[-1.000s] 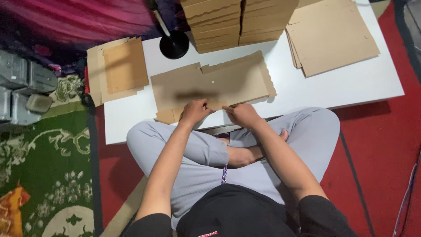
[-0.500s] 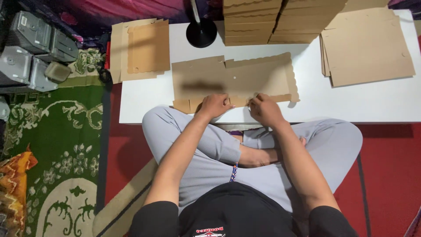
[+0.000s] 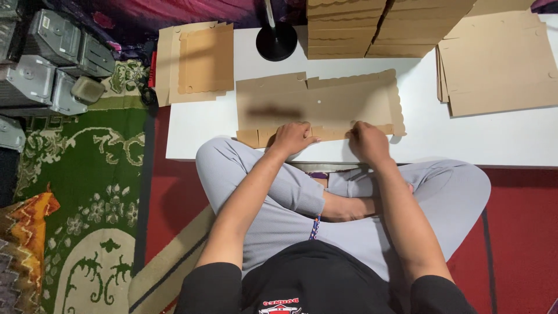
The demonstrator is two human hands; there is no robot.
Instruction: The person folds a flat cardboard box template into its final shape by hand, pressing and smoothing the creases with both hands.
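Both hands press down near flap of flat cardboard box sheet (image 3: 319, 107) on white table (image 3: 465, 136). Left hand (image 3: 295, 138) flat, fingers spread on fold. Right hand (image 3: 367, 141) curled on flap edge, pinch hidden. Folding step; next needs firm crease along whole edge.

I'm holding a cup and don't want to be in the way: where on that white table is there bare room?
Bare patches: the table's right front, below the flat sheets; and the left front corner, beneath the small cutouts. Crowded: the back edge with stacks, lamp base, and the cardboard blank under both hands.

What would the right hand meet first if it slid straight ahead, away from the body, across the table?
Likely the flat brown scalloped cardboard sheet that the right hand already presses at its near edge; beyond that, probably the stacked brown cardboard boxes, though depth is unclear.
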